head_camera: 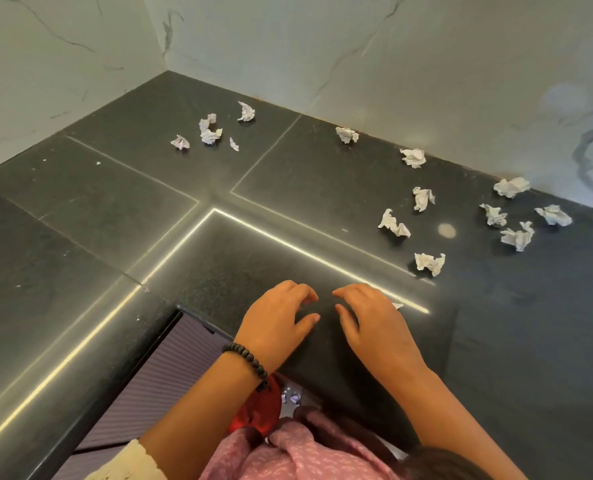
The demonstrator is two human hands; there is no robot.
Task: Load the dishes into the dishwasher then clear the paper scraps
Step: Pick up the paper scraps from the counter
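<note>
Both hands hover low over the near part of the dark stone counter (115, 216). My left hand (276, 317), with a black bead bracelet on its wrist, has loosely curled fingers and holds nothing. My right hand (371, 320) is beside it, fingers loosely curled; a small white paper bit (397, 305) peeks out at its far side. Several crumpled paper scraps lie on the counter: one group near the back corner (210, 133), others spread along the right, the closest (430, 263) a short way beyond my right hand. No dishes are in view.
Marble-look walls (426, 64) close the counter at the back and left. Below the counter edge are a ribbed purple cabinet front (170, 375), a red object (257, 410) and some paper bits on the floor (293, 397).
</note>
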